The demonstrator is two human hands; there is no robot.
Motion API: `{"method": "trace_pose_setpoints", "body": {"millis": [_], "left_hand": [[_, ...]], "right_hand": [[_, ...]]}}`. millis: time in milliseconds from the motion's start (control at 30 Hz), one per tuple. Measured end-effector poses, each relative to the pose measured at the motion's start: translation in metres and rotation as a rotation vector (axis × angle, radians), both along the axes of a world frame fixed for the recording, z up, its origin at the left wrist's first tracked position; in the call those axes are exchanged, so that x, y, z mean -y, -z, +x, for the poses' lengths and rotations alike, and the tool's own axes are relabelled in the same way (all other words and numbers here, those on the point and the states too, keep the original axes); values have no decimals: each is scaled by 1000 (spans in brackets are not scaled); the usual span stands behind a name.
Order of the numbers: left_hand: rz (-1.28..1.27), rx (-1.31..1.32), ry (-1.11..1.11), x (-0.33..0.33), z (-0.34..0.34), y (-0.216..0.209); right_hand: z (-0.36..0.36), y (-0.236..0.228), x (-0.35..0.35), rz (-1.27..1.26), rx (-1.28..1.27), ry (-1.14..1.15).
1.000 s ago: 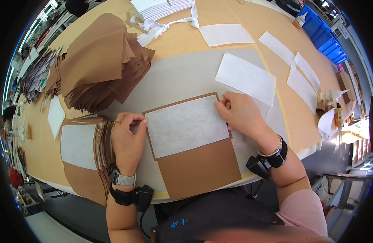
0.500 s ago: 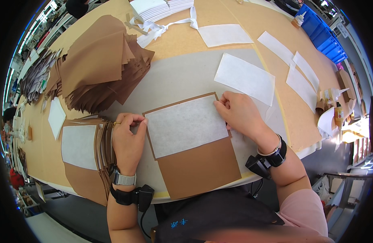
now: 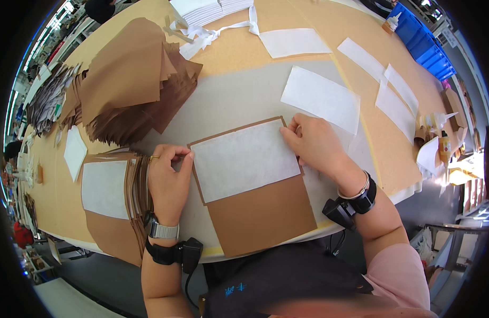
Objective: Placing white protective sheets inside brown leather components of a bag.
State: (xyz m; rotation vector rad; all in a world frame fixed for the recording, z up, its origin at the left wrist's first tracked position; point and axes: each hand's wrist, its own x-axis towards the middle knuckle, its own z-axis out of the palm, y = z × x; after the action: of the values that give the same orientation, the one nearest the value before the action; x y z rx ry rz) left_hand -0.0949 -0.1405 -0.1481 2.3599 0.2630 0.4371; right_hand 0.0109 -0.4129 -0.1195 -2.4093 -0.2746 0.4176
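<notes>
1. Brown paper sheet (image 3: pixel 260 214) is lying on the near middle of the counter (image 3: pixel 239 53), with a white rectangular sheet (image 3: pixel 243 159) covering its far half.
2. Left hand (image 3: pixel 167 180) is resting at the white sheet's left edge, fingers curled and fingertips (image 3: pixel 187 155) pinching or pressing that edge; I cannot tell which.
3. Right hand (image 3: pixel 313 146) is sitting on the far right corner, fingers bunched together and pressing the corner down.
4. Judging by this, the white sheet is being squared and fixed onto the brown one; the next move seems to call for smoothing it flat without letting it slip out of line.
5. Finished-looking pieces are stacking up in a pile (image 3: pixel 109 204) just left of the left hand, and loose white sheets (image 3: pixel 320 98) are waiting to the far right.
6. Heaped brown sheets (image 3: pixel 130 79) are lying far left.
</notes>
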Motion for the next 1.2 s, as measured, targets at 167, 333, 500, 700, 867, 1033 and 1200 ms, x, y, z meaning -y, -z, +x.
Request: {"method": "trace_pose_setpoints", "body": {"millis": [167, 333, 500, 700, 867, 1033, 1200], "left_hand": [[-13, 0, 9, 1, 2, 3], [51, 19, 12, -2, 1, 6], [58, 50, -3, -6, 0, 9], [-5, -57, -15, -6, -20, -9], [352, 19, 198, 13, -62, -17], [350, -47, 247, 31, -90, -10], [367, -84, 269, 30, -91, -2]], "right_hand": [[5, -3, 5, -30, -15, 11], [8, -3, 5, 34, -62, 45], [8, -3, 8, 103, -78, 43], [-30, -17, 24, -221, 310, -143], [-93, -16, 38, -299, 571, -200], [-118, 20, 44, -150, 658, -316], [-115, 26, 43, -135, 613, -298]]}}
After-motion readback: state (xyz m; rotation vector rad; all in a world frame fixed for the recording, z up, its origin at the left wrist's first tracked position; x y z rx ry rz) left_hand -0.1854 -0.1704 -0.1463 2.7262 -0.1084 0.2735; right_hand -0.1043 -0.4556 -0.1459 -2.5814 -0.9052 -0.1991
